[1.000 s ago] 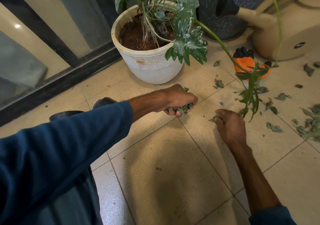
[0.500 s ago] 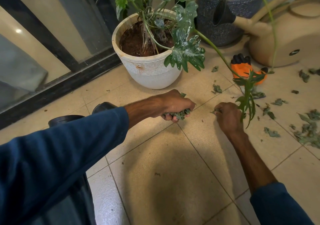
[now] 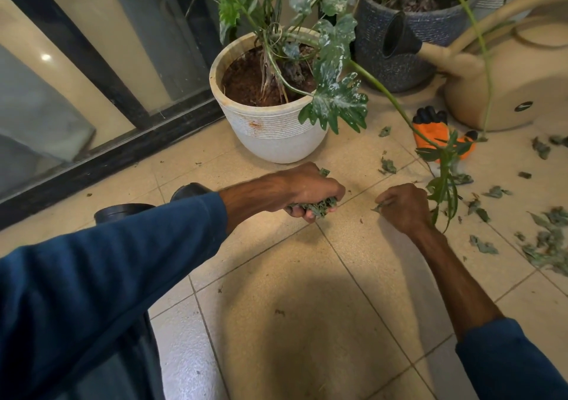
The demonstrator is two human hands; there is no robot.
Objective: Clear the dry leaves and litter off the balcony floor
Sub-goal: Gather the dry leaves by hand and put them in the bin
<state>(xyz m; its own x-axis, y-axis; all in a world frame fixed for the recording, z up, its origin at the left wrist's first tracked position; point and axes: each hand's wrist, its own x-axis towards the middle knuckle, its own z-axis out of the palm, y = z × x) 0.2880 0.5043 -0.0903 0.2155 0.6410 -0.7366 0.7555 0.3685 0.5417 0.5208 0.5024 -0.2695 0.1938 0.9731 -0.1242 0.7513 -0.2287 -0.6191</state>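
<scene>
Above balcony floor point(image 3: 307, 322) | left grip point(image 3: 310, 189) clenched round leaf wad point(image 3: 316, 208) | right grip point(image 3: 402, 204) pinching single leaf point(image 3: 377, 207)

Lighting's soft and warm for you here, pretty even, nothing blown out. Your own body throws 1 big fuzzy shadow on the balcony floor point(image 3: 307, 322), right under your arms. There's 1 small glare dot on the glass door point(image 3: 76, 70). The wide lens bows the door frame point(image 3: 107, 163) near the left edge. Your left sleeve point(image 3: 92, 292) goes soft up close, but the dry leaves point(image 3: 550, 246) still read clearly.
</scene>
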